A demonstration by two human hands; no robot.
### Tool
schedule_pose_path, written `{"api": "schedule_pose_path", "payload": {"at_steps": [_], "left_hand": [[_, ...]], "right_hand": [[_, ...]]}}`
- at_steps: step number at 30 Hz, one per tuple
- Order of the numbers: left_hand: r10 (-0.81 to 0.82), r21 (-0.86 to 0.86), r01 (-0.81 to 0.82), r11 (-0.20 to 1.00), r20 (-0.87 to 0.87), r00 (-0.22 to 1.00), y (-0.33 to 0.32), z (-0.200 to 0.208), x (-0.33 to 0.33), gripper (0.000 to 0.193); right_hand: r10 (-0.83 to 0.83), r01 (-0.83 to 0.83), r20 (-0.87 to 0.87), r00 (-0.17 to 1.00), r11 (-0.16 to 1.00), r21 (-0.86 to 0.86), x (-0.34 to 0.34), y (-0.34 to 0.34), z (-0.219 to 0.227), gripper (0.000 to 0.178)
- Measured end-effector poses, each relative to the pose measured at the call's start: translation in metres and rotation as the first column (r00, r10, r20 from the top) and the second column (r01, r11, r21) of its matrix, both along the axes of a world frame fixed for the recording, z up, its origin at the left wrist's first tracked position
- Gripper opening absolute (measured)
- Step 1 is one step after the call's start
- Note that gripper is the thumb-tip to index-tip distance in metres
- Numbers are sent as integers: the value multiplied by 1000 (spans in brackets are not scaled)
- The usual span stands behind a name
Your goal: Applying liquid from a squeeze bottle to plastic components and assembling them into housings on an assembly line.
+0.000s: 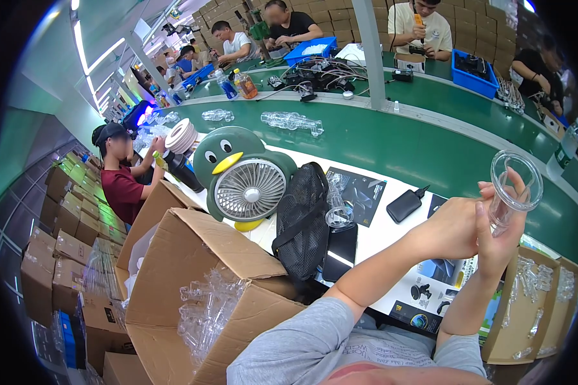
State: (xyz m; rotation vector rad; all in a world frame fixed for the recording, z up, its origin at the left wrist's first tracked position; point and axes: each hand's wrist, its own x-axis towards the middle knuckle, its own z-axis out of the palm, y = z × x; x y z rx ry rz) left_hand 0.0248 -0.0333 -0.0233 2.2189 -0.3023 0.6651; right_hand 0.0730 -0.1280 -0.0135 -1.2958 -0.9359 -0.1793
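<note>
Both my hands are raised at the right over the white worktop [385, 234]. Together they hold one clear plastic part with a round ring top [516, 186]. My right hand [504, 234] wraps its lower end from the right and below. My left hand [453, 226] presses against it from the left, fingers curled. A cardboard tray [533, 301] with several more clear parts sits just below my hands. To my left an open cardboard box [192, 282] holds a bag of clear plastic parts [205, 314].
A green penguin-shaped desk fan [244, 183], a black mesh bag [302, 218], a black pouch [404, 205] and printed sheets lie on the worktop. Beyond runs a green conveyor belt [430, 141] with clear parts, bottles and blue bins. Other people work across it and at the left. Cartons are stacked at the far left.
</note>
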Motion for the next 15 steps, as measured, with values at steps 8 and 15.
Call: {"api": "schedule_pose_path", "payload": {"at_steps": [8,15], "left_hand": [[-15,-20,17,1000,76,997,-1,4,-2,27],[-6,15,4,1000,143,990,-1,1,0,36]], "right_hand": [[2,-2,19,1000,1000,1,1,0,-1,57],[5,-5,9,1000,1000,6,1,0,-1,57]]}}
